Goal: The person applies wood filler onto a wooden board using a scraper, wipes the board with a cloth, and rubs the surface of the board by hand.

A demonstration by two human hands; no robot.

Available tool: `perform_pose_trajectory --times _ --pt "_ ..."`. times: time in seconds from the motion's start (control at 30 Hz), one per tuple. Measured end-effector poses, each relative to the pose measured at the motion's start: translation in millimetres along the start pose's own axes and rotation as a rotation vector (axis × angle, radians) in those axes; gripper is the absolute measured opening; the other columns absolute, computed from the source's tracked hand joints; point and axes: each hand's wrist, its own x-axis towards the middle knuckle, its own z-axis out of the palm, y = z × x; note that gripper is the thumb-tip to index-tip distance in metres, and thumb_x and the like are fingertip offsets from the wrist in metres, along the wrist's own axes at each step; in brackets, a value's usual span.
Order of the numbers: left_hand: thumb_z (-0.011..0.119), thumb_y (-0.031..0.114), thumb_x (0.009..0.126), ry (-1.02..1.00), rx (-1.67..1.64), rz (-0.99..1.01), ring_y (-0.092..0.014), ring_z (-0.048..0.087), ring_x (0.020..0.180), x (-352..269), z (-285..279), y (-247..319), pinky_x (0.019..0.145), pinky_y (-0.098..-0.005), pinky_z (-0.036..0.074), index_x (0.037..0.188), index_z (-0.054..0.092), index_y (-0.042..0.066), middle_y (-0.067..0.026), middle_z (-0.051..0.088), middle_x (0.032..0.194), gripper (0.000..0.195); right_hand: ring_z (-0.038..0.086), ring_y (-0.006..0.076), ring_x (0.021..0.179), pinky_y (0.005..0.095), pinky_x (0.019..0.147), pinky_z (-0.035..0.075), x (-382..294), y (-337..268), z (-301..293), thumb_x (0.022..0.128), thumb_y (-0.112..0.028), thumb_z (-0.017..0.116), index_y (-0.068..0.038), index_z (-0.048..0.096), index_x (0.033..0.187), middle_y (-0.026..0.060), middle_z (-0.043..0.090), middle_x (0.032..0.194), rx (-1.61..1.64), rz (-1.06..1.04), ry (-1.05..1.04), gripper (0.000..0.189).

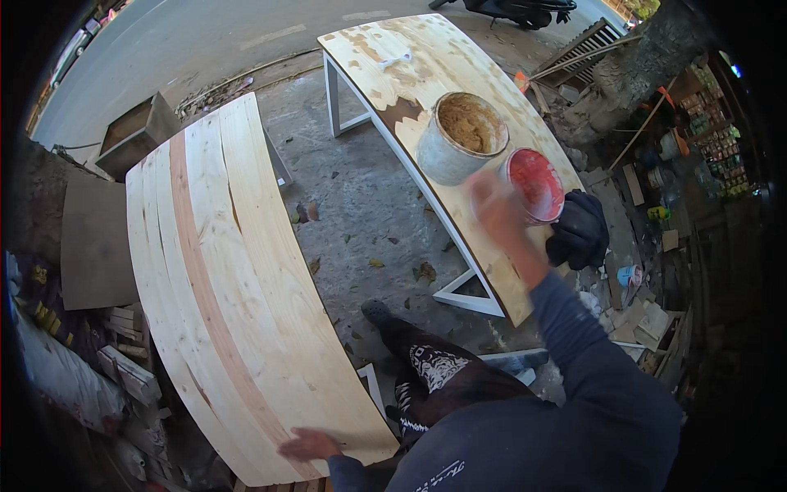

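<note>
My left hand lies flat near the close end of a tabletop of pale wooden boards, with nothing seen in it. One reddish board runs the length of that top, and dark cracks mark several boards. On a second wooden tabletop, blotched with brown filler, stands a whitish bucket of brown paste. Beside it is a smaller bucket with a red, smeared inside. My right hand, blurred by motion, is at the small bucket's near side; whether it grips anything is unclear.
A dark cloth bundle sits by the second table's right edge. White metal legs stand on the concrete floor between the tables. Wood scraps and a tree trunk are at right. A grey panel leans at left.
</note>
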Motion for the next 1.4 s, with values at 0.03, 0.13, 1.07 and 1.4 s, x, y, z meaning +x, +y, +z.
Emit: perform_pose_trajectory --times 0.03,0.13,1.07,1.4 --pt "0.031 0.054 0.111 -0.102 -0.034 0.089 -0.038 0.014 0.159 12 -5 21 0.126 -0.0559 0.015 0.162 0.015 -0.008 -0.0261 0.014 0.171 0.082 0.069 0.0370 0.083 0.0470 0.072 0.056 21 63 -24 0.097 -0.020 0.061 -0.009 0.069 0.099 0.0146 0.070 0.091 -0.321 0.002 0.053 0.014" --pt "0.036 0.054 0.109 -0.303 -0.159 0.425 -0.036 0.003 0.162 81 -24 104 0.127 -0.0572 0.000 0.163 0.014 -0.007 -0.0236 0.005 0.173 0.084 0.070 0.0435 0.088 0.0504 0.079 0.057 57 235 -51 0.100 -0.021 0.055 -0.004 0.071 0.101 0.0221 0.073 0.099 -0.673 0.181 -0.506 0.023" --pt "0.045 0.047 0.106 -0.128 -0.228 0.390 -0.040 0.017 0.158 286 -9 422 0.125 -0.0615 0.013 0.160 0.027 -0.003 -0.0226 0.020 0.170 0.076 0.066 0.0209 0.093 0.0371 0.081 0.055 -5 229 -43 0.106 -0.036 0.055 -0.011 0.057 0.140 0.0089 0.068 0.118 0.431 0.844 -0.363 0.042" --pt "0.050 0.051 0.100 -0.263 -0.197 0.351 -0.037 0.006 0.161 194 -71 412 0.127 -0.0589 0.003 0.163 0.020 -0.001 -0.0207 0.012 0.172 0.087 0.066 0.0192 0.085 0.0356 0.073 0.057 -9 187 -22 0.106 -0.039 0.054 -0.013 0.053 0.145 0.0077 0.067 0.116 0.611 1.008 -0.446 0.047"
